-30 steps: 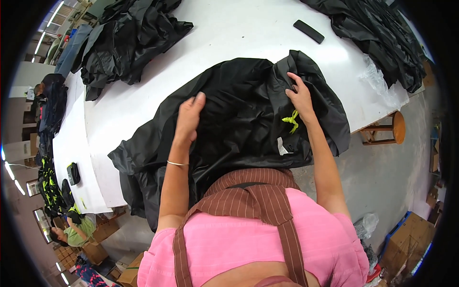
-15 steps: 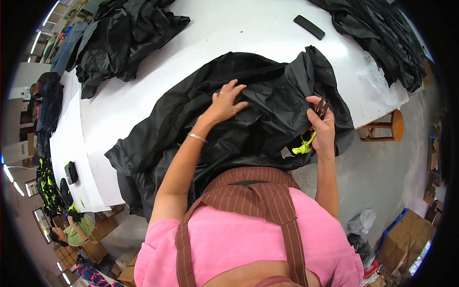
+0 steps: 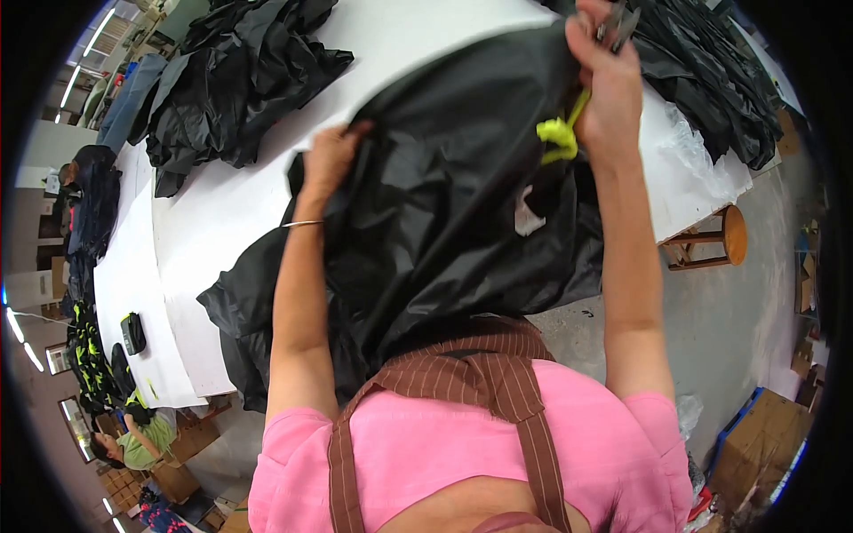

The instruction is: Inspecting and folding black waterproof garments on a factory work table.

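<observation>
A black garment (image 3: pixel 453 178) of thin, slightly shiny fabric is stretched up between my hands, its lower part draped toward my waist. My left hand (image 3: pixel 330 162) is closed on its left edge. Higher up at the far right, my right hand (image 3: pixel 609 84) pinches the garment's top edge and also keeps a pair of thread snips (image 3: pixel 619 28), blades pointing up. A neon yellow knotted cord (image 3: pixel 558 139) dangles beside the right palm. Below it, a small white label (image 3: pixel 528 211) shows on the fabric. Motion blurs the right fingertips.
Black garments lie heaped at the far left (image 3: pixel 240 89) and far right (image 3: pixel 711 80) of the white table (image 3: pixel 195 240). Clear plastic (image 3: pixel 697 151) lies by the right edge, near a wooden stool (image 3: pixel 732 235). A black pouch (image 3: pixel 133 333) lies left; another person (image 3: pixel 147 442) works beyond.
My right hand has risen away from me, lifting the garment, snips and cord. The left hand, spread on the fabric before, has moved left and closed on the edge.
</observation>
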